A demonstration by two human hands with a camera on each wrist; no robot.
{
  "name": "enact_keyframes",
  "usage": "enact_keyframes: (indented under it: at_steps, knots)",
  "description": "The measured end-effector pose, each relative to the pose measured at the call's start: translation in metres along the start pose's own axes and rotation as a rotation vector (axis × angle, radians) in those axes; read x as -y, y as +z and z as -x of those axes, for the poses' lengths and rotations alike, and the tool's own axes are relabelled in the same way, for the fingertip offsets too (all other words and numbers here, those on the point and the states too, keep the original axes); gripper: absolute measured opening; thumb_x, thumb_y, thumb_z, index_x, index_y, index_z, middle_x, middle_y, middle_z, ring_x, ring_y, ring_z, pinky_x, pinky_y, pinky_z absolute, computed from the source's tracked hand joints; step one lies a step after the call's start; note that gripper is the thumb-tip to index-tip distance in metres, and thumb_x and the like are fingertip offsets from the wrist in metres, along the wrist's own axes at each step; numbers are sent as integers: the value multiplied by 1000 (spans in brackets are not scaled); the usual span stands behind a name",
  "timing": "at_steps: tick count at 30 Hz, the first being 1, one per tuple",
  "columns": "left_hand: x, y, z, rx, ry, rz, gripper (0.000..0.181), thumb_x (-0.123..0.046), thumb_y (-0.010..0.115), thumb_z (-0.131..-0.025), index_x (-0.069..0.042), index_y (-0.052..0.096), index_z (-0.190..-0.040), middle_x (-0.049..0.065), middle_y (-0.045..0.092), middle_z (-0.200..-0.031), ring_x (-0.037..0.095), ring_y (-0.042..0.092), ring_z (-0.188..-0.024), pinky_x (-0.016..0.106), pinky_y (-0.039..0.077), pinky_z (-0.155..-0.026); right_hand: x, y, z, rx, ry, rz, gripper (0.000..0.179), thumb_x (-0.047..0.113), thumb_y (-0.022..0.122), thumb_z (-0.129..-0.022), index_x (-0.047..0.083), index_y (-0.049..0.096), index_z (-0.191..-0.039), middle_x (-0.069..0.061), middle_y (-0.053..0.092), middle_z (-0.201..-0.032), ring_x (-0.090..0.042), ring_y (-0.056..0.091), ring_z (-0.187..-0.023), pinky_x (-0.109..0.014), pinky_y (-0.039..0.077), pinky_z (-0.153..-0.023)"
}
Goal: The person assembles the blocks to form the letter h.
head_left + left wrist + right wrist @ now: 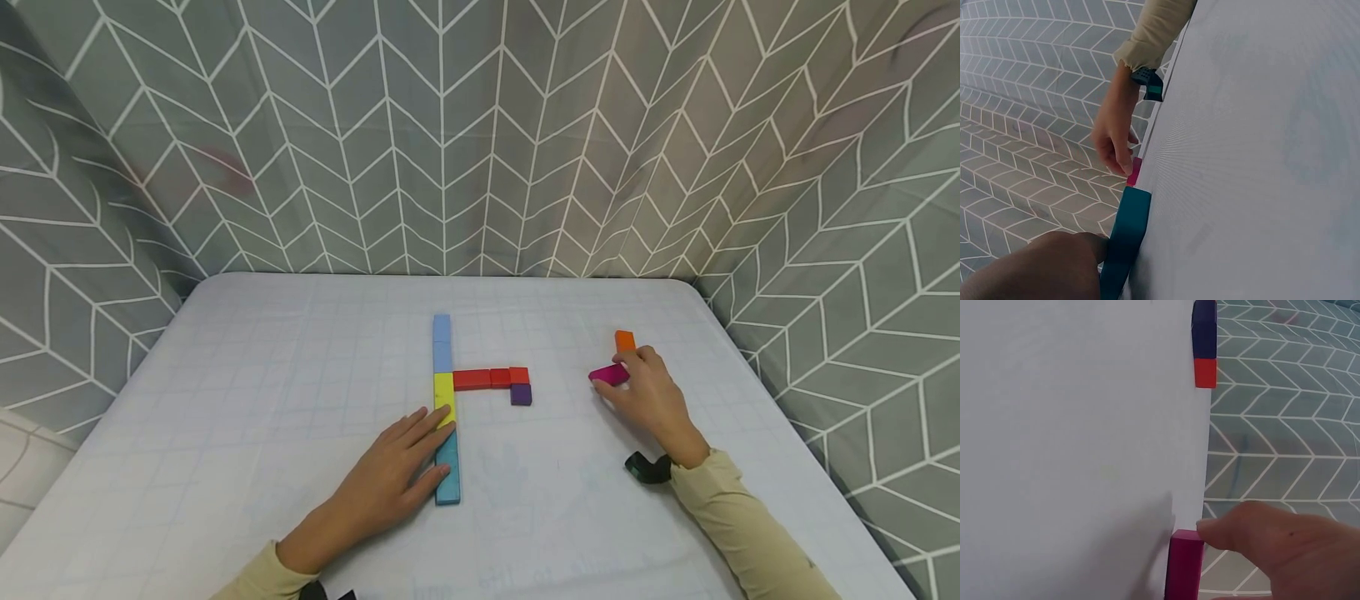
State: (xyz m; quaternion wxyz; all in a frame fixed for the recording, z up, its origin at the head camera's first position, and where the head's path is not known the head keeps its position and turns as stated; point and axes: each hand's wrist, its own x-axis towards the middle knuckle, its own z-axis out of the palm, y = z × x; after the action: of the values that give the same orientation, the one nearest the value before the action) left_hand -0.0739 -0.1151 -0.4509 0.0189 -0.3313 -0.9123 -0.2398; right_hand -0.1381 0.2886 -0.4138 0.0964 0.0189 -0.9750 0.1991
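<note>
My left hand (pixel 396 468) lies with extended fingers along a straight column of blocks. Its fingertips touch the yellow blocks (pixel 444 388), and its thumb is on the teal blocks (pixel 447 483) at the near end. Light blue blocks (pixel 442 343) form the far end of the column. Over to the right, my right hand (pixel 654 398) pinches a magenta block (pixel 609 375) between thumb and fingers. The right wrist view shows the thumb against one end of this magenta block (pixel 1184 565). Just beyond those fingers lies an orange block (pixel 624 341), partly covered by the hand.
A row of red blocks (pixel 472 380) extends right from the column's middle. At its right end, a dark purple block (pixel 521 395) sits on the near side. White cloth (pixel 247 400) covers the table, and patterned curtains (pixel 465 150) hang behind it and at the sides.
</note>
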Motion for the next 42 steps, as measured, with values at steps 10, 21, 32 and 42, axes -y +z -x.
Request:
enact_keyframes:
  at_steps: [10, 21, 32, 42]
  knots:
    - [0, 1, 1, 10, -16, 4, 60, -46, 58, -106, -15, 51, -156, -1, 37, -165, 29, 29, -153, 53, 29, -120, -3, 3, 1, 63, 32, -24, 62, 27, 81, -89, -12, 55, -130, -29, 56, -119, -38, 55, -99, -55, 56, -82]
    - [-1, 0, 0, 14, -20, -7, 60, -47, 58, -106, -16, 50, -157, -2, 36, -166, 28, 29, -153, 52, 29, -120, -5, 6, -1, 61, 45, -33, 68, 26, 82, -89, -12, 50, -135, -26, 57, -112, -37, 54, -100, -52, 56, -81]
    - [0, 0, -1, 15, -18, -6, 60, -47, 57, -106, -15, 50, -156, -2, 36, -166, 28, 28, -153, 52, 29, -120, -4, 5, -1, 2, -33, -102, 58, 18, 84, -87, -14, 57, -128, -27, 60, -114, -39, 56, -100, -53, 53, -86]
    - [-1, -1, -1, 17, -21, 3, 60, -46, 58, -106, -14, 51, -156, -1, 37, -165, 29, 29, -153, 53, 29, -120, -3, 5, -1, -20, -64, -143, 51, 16, 87, -85, -9, 62, -122, -24, 62, -113, -39, 58, -101, -49, 53, -80]
